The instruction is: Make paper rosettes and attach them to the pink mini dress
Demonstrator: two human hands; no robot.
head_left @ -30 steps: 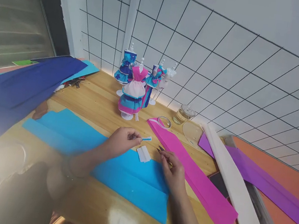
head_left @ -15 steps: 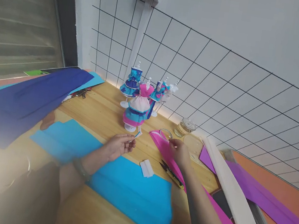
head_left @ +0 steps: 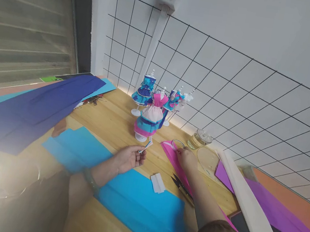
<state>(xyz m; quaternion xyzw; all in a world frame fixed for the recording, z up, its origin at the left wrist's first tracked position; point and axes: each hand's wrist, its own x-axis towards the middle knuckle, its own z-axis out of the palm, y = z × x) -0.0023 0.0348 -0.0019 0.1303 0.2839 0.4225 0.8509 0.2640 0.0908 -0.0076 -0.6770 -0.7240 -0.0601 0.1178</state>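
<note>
My left hand (head_left: 130,158) pinches a small folded paper strip (head_left: 146,146), white with blue, between thumb and fingers. Its tip reaches up near the base of a doll-sized stand in a pink, white and blue paper dress (head_left: 152,113). My right hand (head_left: 187,159) has its fingers closed at the near edge of a clear round ring (head_left: 178,144), which lies on pink paper (head_left: 171,154). What sits between those fingertips is hidden. Below lie a small white folded paper (head_left: 157,183) and dark-bladed thread snips (head_left: 181,185).
More dressed mini stands (head_left: 143,94) stand behind. A glass jar of liquid (head_left: 199,139) and a clear round lid (head_left: 208,160) sit at right. Blue paper (head_left: 141,200) spreads in front; dark blue paper (head_left: 36,105) lies left. A white roll (head_left: 242,196) crosses purple paper (head_left: 277,214).
The view has shifted, so things sit farther right and a little lower. My right hand has come down closer to the clear ring. My left hand still pinches the paper strip.
</note>
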